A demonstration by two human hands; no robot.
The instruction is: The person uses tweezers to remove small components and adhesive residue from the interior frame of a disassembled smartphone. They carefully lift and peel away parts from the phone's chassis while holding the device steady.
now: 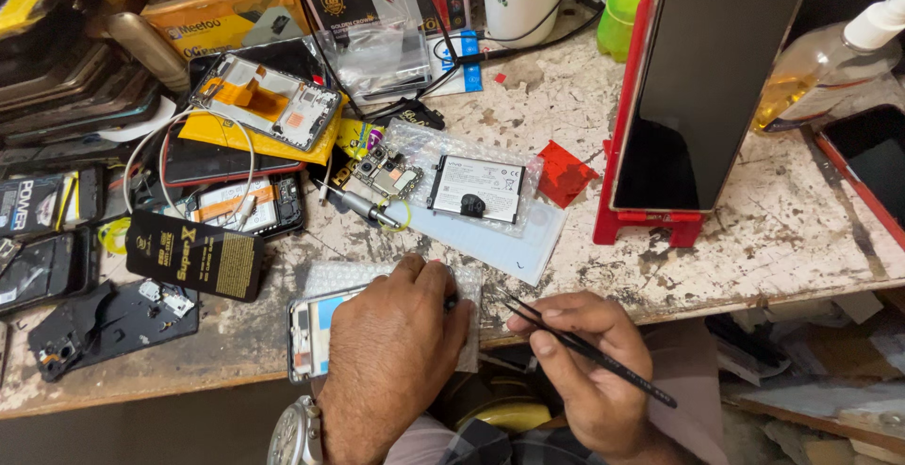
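While the left hand [391, 352] presses flat on the opened phone frame [306, 333] at the workbench's [801, 239] near edge, the right hand [584, 361] pinches black tweezers [584, 350].

Only the frame's left end shows past the knuckles; its long axis runs along that near edge, over a sheet of bubble wrap [339, 277]. The tweezers lie aslant — tips up and left, toward the left hand's fingertips, just beside them. The right hand is closed on the tool; the left grips nothing. Farther back near the middle lie a battery [476, 187] and a circuit board [386, 173].
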